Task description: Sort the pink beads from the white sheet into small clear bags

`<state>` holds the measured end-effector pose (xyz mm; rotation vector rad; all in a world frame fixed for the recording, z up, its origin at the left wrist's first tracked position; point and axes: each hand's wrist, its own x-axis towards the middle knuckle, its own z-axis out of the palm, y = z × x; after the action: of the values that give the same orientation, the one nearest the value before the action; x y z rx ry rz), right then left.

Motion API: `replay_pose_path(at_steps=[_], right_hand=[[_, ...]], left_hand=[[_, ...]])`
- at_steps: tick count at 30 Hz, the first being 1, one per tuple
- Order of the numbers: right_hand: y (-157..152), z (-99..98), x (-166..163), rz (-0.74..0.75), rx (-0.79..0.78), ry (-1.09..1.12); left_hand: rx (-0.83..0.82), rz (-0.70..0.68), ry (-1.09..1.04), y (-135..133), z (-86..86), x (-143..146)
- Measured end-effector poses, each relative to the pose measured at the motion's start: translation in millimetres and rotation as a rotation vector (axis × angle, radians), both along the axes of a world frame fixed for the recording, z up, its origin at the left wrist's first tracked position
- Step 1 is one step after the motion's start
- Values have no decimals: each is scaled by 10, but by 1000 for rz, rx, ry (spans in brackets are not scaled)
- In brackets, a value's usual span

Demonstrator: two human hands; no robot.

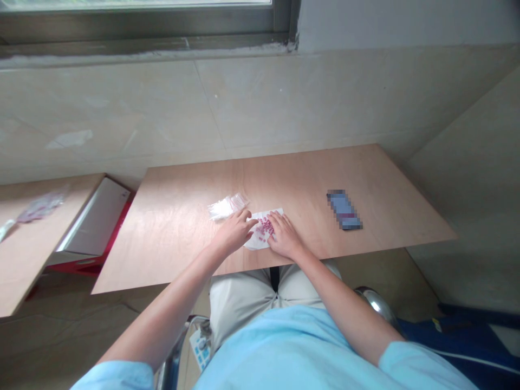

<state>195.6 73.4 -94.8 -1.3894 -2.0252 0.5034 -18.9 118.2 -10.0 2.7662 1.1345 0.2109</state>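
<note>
Small dark-pink pieces, like beads or pills (265, 226), lie loose on a white sheet of paper (253, 244) near the front edge of the table. My left hand (235, 232) is over the sheet's left side, its fingers bent but apart, and I see nothing held in it. On the right side of the sheet rests my right hand (285, 236), fingers stretched out beside the pink pieces; what lies under its palm is hidden. A pile of clear plastic zip bags (228, 207) lies just beyond my left hand.
A blurred-out phone-like object (344, 209) lies on the right of the wooden table (174, 216). Another table (24, 265) to the left bears a plastic bag of pinkish items (43, 207). A white box (95, 219) stands between the tables. Behind is a tiled wall (252, 108).
</note>
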Motion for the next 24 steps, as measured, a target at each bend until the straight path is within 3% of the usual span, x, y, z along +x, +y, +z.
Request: replay_pose_path(at_steps=[10,18,24], right_hand=[[-1,40,14,-15,7,41],[32,43,76,-81,35,260],[-66,418,60,-79,-54,540]], left_hand=[[-1,56,-57,-54,68,-21],[-67,326,-446,-261,-42,-123],[-106,348,-615,-471,-62,6]])
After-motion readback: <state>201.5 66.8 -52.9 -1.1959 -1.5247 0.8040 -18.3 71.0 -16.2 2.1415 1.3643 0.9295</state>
